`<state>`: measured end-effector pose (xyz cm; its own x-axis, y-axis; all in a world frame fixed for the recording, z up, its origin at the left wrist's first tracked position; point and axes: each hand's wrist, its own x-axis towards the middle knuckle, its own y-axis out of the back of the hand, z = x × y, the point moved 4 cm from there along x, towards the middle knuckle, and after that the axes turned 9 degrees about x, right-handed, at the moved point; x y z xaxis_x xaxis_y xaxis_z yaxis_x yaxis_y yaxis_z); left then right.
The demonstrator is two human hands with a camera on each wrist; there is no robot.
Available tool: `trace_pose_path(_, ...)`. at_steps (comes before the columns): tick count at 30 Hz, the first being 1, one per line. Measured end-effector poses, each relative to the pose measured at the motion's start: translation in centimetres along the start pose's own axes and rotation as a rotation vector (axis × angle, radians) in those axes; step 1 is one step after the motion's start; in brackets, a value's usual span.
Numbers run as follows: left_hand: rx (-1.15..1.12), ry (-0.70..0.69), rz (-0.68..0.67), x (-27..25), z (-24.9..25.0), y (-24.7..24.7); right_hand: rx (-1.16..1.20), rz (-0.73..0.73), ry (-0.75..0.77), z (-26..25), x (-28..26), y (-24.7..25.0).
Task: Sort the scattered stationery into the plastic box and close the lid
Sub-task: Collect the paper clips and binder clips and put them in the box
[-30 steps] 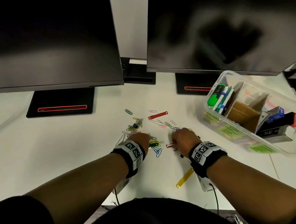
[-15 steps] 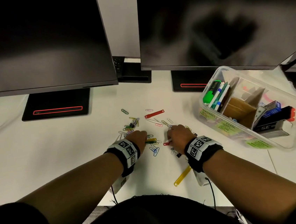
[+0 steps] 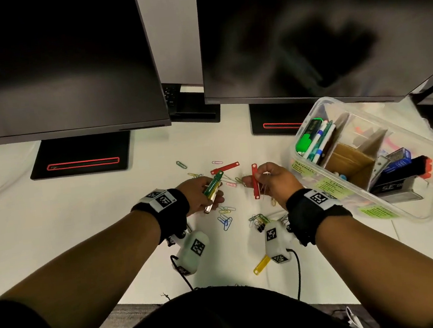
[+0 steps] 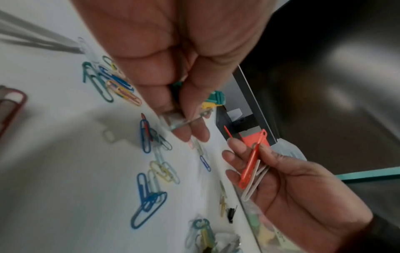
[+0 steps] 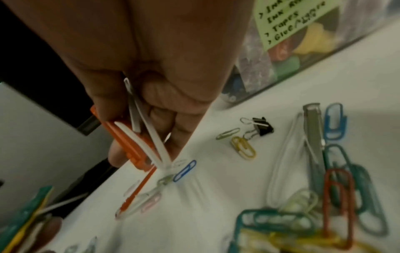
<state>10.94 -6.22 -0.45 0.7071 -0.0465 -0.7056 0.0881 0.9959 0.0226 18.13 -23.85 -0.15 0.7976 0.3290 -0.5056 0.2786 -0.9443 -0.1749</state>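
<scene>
**Both hands hold fastener strips above the scattered clips**

A white desk (image 3: 57,234) carries two dark monitors (image 3: 52,61) along its far edge, their black stands resting on the surface. At the right, close under the second monitor, sits the clear plastic box (image 3: 415,212), open, with no lid seen on it. Its compartments hold a green highlighter (image 3: 307,137) and pens at the far left end, cardboard dividers in the middle, and a blue staple box and a black stapler toward the right. Green labels are stuck on its near wall.

The left hand (image 3: 200,195) is raised off the desk, fingers curled round a small bundle of strips (image 3: 212,188), green and yellow with a metal piece. The right hand (image 3: 270,182) is lifted beside it, near the box, pinching a red strip (image 3: 255,181) upright together with thin white prongs (image 5: 149,137).

Between and below the hands, coloured paper clips (image 3: 225,220) lie scattered on the desk, with small black binder clips (image 3: 260,226) near the right wrist. Another red strip (image 3: 225,167) lies flat just beyond the hands, and a yellow strip (image 3: 261,264) lies near the desk's front edge.
</scene>
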Motion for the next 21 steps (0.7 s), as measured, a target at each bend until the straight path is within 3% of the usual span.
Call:
trace_pose_path(4, -0.082, -0.005, -0.028, -0.09, 0.38, -0.14, 0.326, -0.008, -0.024, -0.4, 0.16, 0.32)
trace_pose_path(10, -0.15, -0.019, -0.02, 0.12, 0.67, -0.1, 0.511, -0.07, -0.035, -0.91, -0.15, 0.64)
trace_pose_path(17, -0.189, -0.013, -0.033, 0.43, 0.72, 0.26, 0.536, -0.058, -0.047, -0.93, -0.27, 0.79)
trace_pose_path(21, -0.206, 0.001, -0.036, 0.54, 0.55, 0.45, 0.302, -0.003, -0.085, -0.56, -0.61, 0.67)
